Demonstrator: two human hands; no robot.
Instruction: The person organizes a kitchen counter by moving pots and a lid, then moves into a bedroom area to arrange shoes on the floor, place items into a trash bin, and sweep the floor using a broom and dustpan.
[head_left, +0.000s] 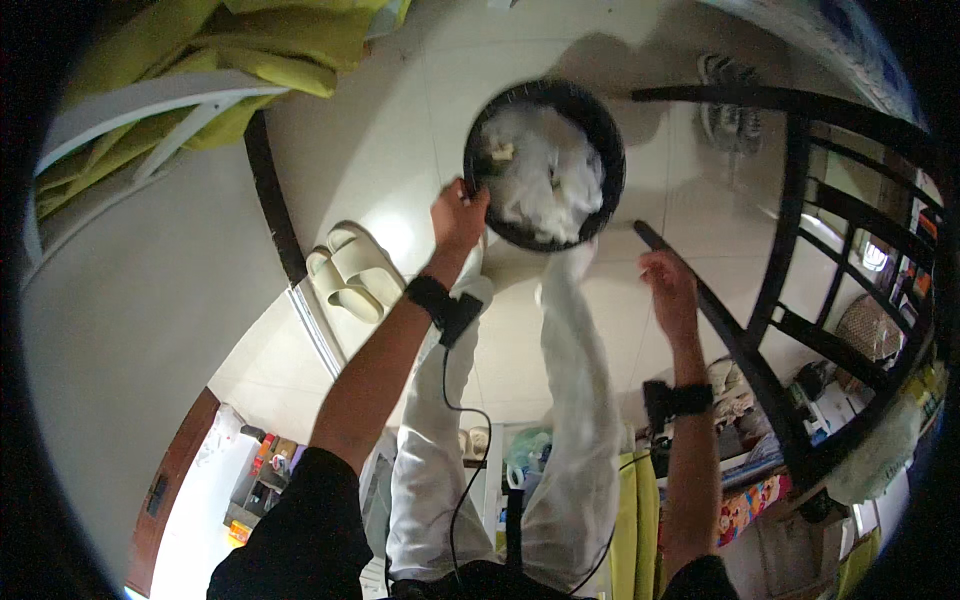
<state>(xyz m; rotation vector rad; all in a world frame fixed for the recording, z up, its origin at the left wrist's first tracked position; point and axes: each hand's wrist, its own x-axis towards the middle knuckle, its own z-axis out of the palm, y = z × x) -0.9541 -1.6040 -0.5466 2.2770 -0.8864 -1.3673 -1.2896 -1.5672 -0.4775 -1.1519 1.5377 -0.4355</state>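
Observation:
My left hand (459, 216) grips the left rim of a round black bin (619, 169), seen from above in front of my legs. Crumpled white tissues or plastic (551, 169) lie inside it, with a small yellowish piece among them. My right hand (670, 279) is off the bin, to its lower right, fingers partly curled and holding nothing that I can see. It is close to the dark frame of a chair or rack (720, 307); whether it touches the frame, I cannot tell. Both wrists wear black straps with small devices.
Pale slippers (352, 270) lie on the tiled floor at left, near a door frame (274, 202). Patterned shoes (727, 105) are at upper right. Yellow-green cloth (277, 45) hangs at upper left. A black cable (487, 427) runs from my left wrist past my legs. Shelved items stand lower left.

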